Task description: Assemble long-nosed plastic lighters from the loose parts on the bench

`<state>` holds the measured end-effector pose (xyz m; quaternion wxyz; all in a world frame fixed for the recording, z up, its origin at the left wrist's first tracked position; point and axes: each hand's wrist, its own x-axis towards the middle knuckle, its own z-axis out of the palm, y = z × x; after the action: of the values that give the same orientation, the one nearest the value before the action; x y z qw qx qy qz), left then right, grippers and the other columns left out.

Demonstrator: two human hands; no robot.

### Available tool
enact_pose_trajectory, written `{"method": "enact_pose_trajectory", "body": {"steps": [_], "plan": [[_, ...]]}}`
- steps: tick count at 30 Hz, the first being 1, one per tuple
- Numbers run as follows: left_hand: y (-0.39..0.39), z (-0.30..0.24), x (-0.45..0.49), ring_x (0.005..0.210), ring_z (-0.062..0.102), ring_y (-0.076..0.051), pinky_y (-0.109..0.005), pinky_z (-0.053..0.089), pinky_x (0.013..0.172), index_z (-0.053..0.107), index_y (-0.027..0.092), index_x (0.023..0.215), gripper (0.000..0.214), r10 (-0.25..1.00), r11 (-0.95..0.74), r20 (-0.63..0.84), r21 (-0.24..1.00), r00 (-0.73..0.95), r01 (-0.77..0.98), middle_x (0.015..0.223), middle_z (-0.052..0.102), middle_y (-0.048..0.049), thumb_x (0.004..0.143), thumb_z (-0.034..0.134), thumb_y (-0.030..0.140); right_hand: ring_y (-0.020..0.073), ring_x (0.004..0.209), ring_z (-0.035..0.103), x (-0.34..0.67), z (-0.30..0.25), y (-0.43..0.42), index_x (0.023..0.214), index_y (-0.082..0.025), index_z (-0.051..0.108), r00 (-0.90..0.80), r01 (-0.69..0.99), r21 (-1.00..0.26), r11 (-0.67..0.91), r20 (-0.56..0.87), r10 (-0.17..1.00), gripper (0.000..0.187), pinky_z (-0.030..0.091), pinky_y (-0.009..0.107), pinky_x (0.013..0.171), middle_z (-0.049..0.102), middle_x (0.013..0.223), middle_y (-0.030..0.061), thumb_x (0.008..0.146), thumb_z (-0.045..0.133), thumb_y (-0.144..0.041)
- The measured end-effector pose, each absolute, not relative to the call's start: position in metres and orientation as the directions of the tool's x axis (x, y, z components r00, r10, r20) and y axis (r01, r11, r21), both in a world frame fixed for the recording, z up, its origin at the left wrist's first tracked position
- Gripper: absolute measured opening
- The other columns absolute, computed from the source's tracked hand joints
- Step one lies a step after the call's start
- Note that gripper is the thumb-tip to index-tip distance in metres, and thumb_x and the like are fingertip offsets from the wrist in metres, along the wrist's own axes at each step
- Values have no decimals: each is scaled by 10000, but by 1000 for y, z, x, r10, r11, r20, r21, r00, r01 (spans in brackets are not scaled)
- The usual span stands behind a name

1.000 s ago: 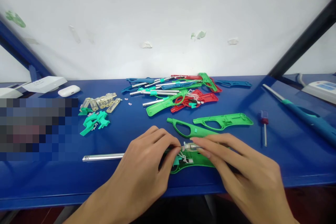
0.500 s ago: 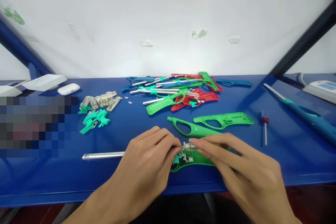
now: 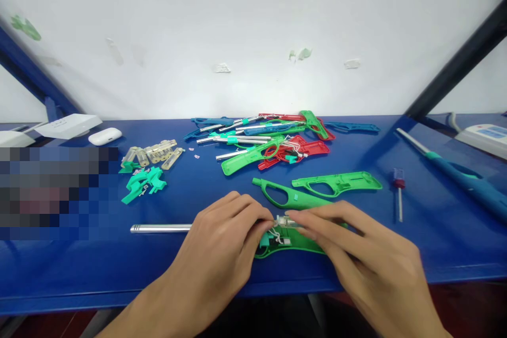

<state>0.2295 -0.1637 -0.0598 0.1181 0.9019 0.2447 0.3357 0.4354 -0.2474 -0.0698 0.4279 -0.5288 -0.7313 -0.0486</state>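
A green lighter shell [image 3: 291,243] lies near the front edge of the blue table [image 3: 435,243], with a silver metal tube [image 3: 160,228] sticking out to its left. My left hand [image 3: 222,245] rests over the shell's left part, fingers curled and pinching at a small clear part [image 3: 284,221] with white wires inside it. My right hand [image 3: 368,259] lies over the shell's right end, its fingertips pressed on the same clear part. Two empty green shell halves [image 3: 336,182] lie just behind.
A heap of green, red and blue lighter shells with metal tubes [image 3: 265,140] sits at the middle back. Teal small parts [image 3: 143,182] and clear pieces [image 3: 156,153] lie at left. A red-handled tool [image 3: 399,190] and a teal long lighter [image 3: 463,179] lie at right. A white case [image 3: 104,136] is far left.
The shell and its metal tube have shifted slightly to the right and away from me. Both hands stay on the clear part.
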Motion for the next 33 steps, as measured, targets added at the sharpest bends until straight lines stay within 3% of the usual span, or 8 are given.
{"method": "enact_pose_trajectory", "body": {"steps": [6,13,26,33], "plan": [[-165,-60,229,843,664,-154,-274,500,780,688,184,960,125,575,-814,529,451,624,367,922,736,18,1017,617,97,65,887,730,436,-72,-246,1146,-277,775,-42,804,-427,414,655,755,261,543,99,840,738,1033,-29,1017,624,-106],[-166,-61,228,791,643,-169,-315,490,771,666,165,949,157,511,-858,553,373,658,353,893,715,-7,1040,561,92,71,938,719,438,-79,-250,1227,-284,769,-50,786,-442,432,651,757,393,553,118,861,721,1096,-11,996,590,-21],[-166,-62,229,760,625,-176,-321,481,705,658,156,928,198,484,-875,559,330,674,355,872,704,-24,1038,520,65,135,951,753,439,-77,-252,1231,-316,773,-56,771,-471,429,620,782,396,627,212,835,756,1112,4,998,601,-45],[-166,-62,228,761,632,-174,-314,488,696,661,160,912,207,505,-862,552,353,663,363,867,708,-16,1037,529,59,126,948,753,439,-76,-250,1214,-293,775,-82,782,-444,438,624,777,367,626,195,845,767,1104,-2,995,618,-44]]}}
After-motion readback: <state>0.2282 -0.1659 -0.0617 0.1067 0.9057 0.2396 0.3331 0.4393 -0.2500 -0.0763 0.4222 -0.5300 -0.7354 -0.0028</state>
